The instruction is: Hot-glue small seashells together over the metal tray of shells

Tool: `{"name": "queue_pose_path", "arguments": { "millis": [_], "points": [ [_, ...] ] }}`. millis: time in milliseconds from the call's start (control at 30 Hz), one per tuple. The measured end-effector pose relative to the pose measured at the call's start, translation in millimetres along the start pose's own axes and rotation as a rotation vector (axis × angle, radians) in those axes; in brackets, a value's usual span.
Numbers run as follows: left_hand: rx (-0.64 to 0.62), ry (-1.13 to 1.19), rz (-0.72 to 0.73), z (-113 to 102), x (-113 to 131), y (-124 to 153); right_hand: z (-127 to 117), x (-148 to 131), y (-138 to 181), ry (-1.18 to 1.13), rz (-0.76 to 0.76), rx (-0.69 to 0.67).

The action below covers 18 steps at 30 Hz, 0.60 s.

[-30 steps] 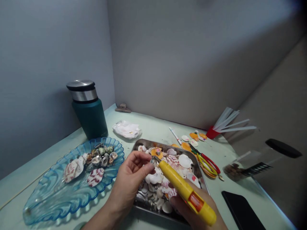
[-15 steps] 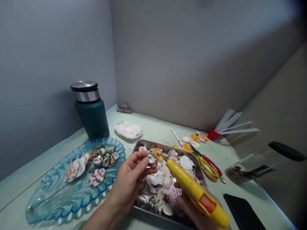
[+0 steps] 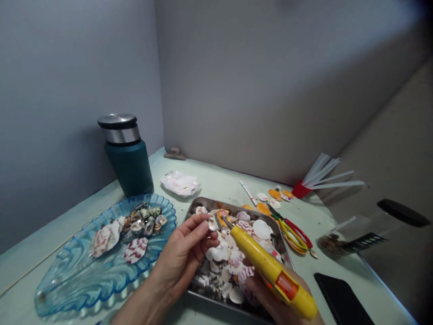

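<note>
My right hand (image 3: 270,293) is wrapped round a yellow hot glue gun (image 3: 267,266), its metal nozzle pointing up and left. Between the thumb and fingers of my left hand (image 3: 184,248) is a small whitish shell (image 3: 213,225), close to the nozzle tip. Whether the nozzle touches the shell I cannot tell. Below both hands lies a metal tray (image 3: 216,300) full of white, orange and purple-striped seashells (image 3: 236,262). The glue gun hides part of the tray's right side.
A blue scalloped dish (image 3: 77,271) with shells lies left, before a teal bottle (image 3: 128,167). To the right are red-and-yellow-handled scissors (image 3: 294,232), a black phone (image 3: 343,298), a clear jar (image 3: 358,234) and glue sticks (image 3: 324,174) in a red holder. A white packet (image 3: 181,183) lies behind the tray.
The glue gun has shifted slightly left, its nozzle nearer the small shell. My left hand keeps its pinch in nearly the same place.
</note>
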<state>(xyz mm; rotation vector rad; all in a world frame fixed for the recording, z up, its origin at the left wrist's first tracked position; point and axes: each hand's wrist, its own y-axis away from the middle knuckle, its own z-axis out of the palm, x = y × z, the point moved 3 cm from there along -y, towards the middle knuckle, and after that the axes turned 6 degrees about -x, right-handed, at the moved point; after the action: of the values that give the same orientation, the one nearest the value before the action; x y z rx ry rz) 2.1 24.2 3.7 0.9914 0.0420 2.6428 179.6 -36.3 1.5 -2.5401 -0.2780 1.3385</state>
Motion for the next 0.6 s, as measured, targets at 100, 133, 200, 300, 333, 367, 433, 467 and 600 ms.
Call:
{"name": "queue_pose_path", "arguments": {
  "millis": [100,133,200,300,333,367,433,467,600],
  "points": [
    [-0.028,0.008,-0.022,-0.2,-1.3,0.1,-0.4,-0.6,-0.3,0.013,-0.006,-0.023],
    [-0.036,0.007,-0.022,-0.5,-1.7,0.2,-0.2,-0.8,-0.2,0.009,-0.012,-0.016],
    [-0.052,0.007,-0.017,-1.2,-2.2,0.7,0.5,-0.9,0.1,-0.002,-0.013,0.01],
    [-0.08,0.012,-0.023,-1.3,-2.7,0.8,1.6,-0.7,0.5,-0.001,-0.001,0.017],
    [-0.083,0.011,-0.027,-1.1,-2.7,0.5,1.7,-0.6,0.9,0.001,0.001,0.011],
    [-0.081,0.01,-0.032,-1.0,-2.7,0.1,1.7,-0.4,1.4,0.002,0.002,0.003],
    [-0.066,0.006,-0.038,-0.8,-2.4,-0.9,1.2,0.6,3.1,0.02,0.006,-0.001],
    [-0.057,0.002,-0.043,-0.7,-2.3,-1.3,0.6,1.2,4.2,0.04,0.012,0.007],
    [-0.057,-0.021,-0.06,0.4,-2.5,-1.6,-0.8,3.8,7.2,0.118,0.027,0.029]
  ]
}}
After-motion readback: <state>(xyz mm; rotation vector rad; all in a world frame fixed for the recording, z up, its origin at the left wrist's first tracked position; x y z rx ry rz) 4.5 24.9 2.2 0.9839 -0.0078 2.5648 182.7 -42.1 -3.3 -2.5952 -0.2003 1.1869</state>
